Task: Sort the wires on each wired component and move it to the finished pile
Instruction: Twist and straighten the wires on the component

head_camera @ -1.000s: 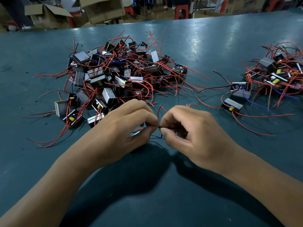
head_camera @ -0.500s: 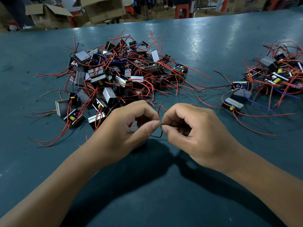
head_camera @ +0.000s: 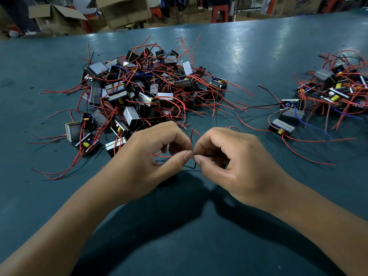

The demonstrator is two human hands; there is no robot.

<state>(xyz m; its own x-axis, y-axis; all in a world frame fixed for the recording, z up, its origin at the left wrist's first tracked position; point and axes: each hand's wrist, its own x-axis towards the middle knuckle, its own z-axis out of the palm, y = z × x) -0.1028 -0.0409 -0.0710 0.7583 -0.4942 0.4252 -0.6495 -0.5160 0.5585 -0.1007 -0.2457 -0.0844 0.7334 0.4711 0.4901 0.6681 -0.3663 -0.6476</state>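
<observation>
My left hand [head_camera: 151,156] and my right hand [head_camera: 235,164] meet fingertip to fingertip over the green table [head_camera: 179,226]. Both pinch a thin black wire [head_camera: 191,166] that loops down between them. Short red wire ends [head_camera: 194,134] stick up above the fingers. The component these wires belong to is mostly hidden under my hands. A big heap of wired components [head_camera: 139,92] with tangled red wires lies just beyond my left hand. A smaller pile of components [head_camera: 334,90] sits at the far right.
Three single components [head_camera: 282,128] lie between my right hand and the right pile, with long red wires trailing toward me. Cardboard boxes [head_camera: 123,10] and red stools [head_camera: 219,13] stand beyond the table's far edge.
My fingertips have shifted slightly along the black wire, and its loop now hangs lower between the hands. Both hands stay in the same place.
</observation>
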